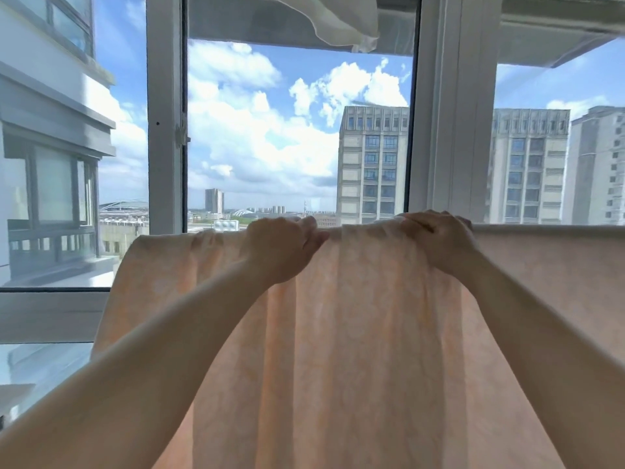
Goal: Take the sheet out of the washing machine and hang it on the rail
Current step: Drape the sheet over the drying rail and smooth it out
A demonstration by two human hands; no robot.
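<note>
While both arms reach up, the left hand [282, 247] and right hand [436, 238] each curl their fingers over the sheet's [355, 333] top fold, gripping it. It hangs, draped and gathered, before the window [165, 130]; the rail is hidden beneath it.

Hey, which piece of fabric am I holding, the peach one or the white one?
The peach sheet: left hand and right hand grip its top edge. The white cloth hangs overhead, untouched.

Both forearms bare, no sleeves, rings or watch visible.
</note>
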